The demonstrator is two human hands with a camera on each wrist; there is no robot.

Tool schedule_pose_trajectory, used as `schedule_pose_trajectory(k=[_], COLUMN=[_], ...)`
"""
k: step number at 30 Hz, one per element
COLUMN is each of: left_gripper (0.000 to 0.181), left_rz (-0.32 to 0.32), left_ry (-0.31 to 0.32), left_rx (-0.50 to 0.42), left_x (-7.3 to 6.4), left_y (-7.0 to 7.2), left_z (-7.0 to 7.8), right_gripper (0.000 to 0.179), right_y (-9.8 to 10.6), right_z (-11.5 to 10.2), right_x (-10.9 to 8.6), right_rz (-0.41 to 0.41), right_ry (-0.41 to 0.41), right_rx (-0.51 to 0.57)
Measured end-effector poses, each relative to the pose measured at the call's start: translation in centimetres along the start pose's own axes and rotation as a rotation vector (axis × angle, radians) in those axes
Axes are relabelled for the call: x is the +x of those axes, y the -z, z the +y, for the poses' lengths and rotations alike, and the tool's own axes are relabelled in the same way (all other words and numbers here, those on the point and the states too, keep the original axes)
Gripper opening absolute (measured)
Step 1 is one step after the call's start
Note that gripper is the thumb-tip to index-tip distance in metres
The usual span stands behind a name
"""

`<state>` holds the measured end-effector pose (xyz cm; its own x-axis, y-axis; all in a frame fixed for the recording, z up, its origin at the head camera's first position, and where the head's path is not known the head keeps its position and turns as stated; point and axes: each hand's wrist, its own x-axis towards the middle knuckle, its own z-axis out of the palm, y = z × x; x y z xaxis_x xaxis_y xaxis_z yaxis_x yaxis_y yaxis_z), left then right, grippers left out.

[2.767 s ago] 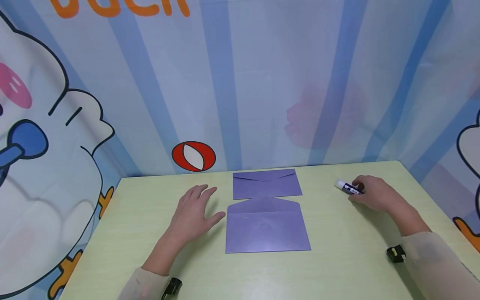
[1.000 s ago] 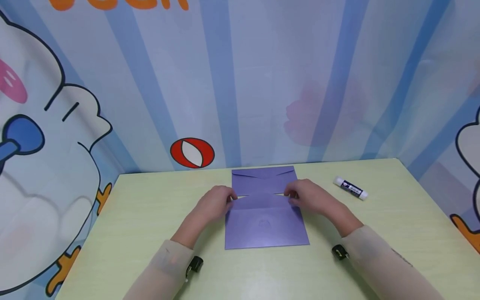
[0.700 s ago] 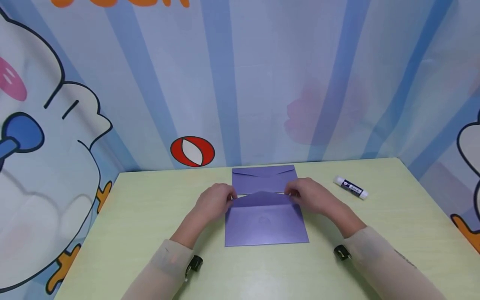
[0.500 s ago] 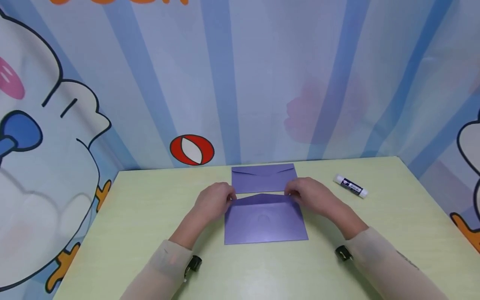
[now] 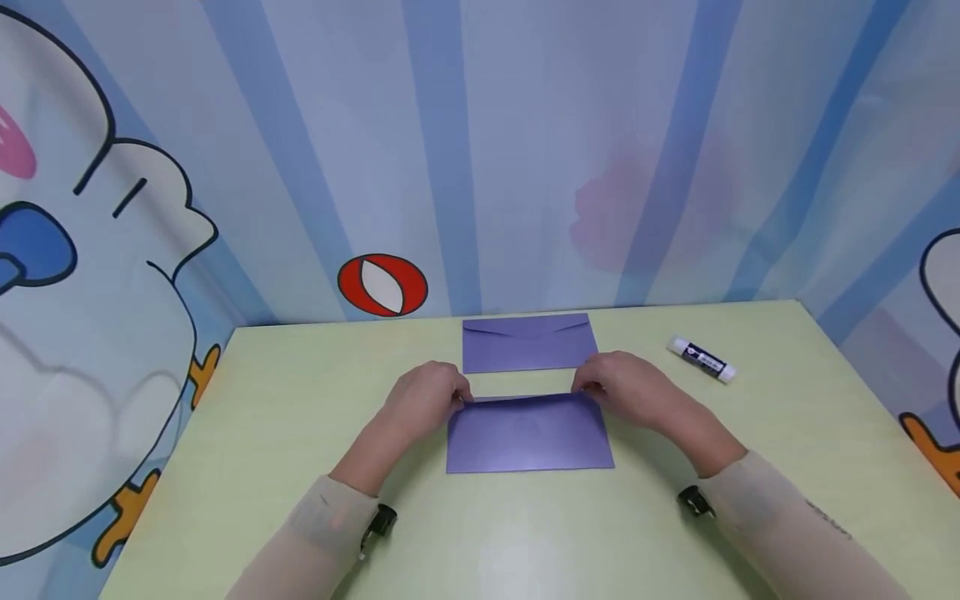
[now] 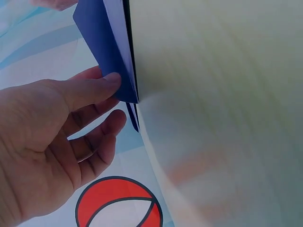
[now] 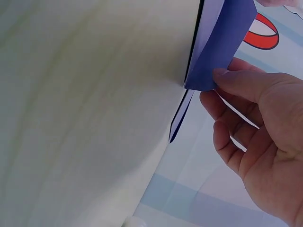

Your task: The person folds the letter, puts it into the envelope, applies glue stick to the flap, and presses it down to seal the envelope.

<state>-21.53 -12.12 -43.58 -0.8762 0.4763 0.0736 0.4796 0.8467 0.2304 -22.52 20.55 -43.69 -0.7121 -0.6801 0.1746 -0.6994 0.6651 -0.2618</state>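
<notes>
A purple envelope [image 5: 531, 442] lies on the table in the middle of the head view, its long flap standing up along the far edge. At the flap's left end, my left hand [image 5: 426, 398] pinches the paper between thumb and fingers. My right hand [image 5: 630, 390] pinches the opposite end the same way. Both wrist views show the raised flap [image 6: 102, 42] angled away from the envelope body, with a thumb [image 7: 236, 82] on its face. Fingertips behind the flap are partly hidden.
Behind the held envelope lies a second purple envelope [image 5: 528, 348], its flap folded down. A glue stick [image 5: 702, 359] with a dark label rests at the back right of the pale table [image 5: 300, 367]. A printed curtain [image 5: 525, 150] hangs behind the table's far edge.
My right hand has left the glue stick, and both hands have come to the near envelope's flap. The flap has gone from lying flat to standing up, uncovering table between the envelopes.
</notes>
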Motion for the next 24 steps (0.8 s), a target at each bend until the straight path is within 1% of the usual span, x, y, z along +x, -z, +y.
schedule_pose_trajectory(k=[10, 19, 24], left_gripper=[0.016, 0.017, 0.016], left_rz=[-0.055, -0.086, -0.116], left_ry=[-0.013, -0.015, -0.001], left_rx=[0.016, 0.017, 0.030], left_x=[-0.32, -0.48, -0.50], left_y=[0.12, 0.05, -0.06], left_z=[0.31, 0.49, 0.87], right_gripper=[0.020, 0.019, 0.016], right_y=[-0.26, -0.43, -0.44], right_z=[-0.43, -0.66, -0.88], right_x=[-0.24, -0.20, -0.29], right_rz=[-0.053, -0.106, -0.122], right_ry=[0.035, 0.010, 0.012], right_rx=[-0.054, -0.073, -0.073])
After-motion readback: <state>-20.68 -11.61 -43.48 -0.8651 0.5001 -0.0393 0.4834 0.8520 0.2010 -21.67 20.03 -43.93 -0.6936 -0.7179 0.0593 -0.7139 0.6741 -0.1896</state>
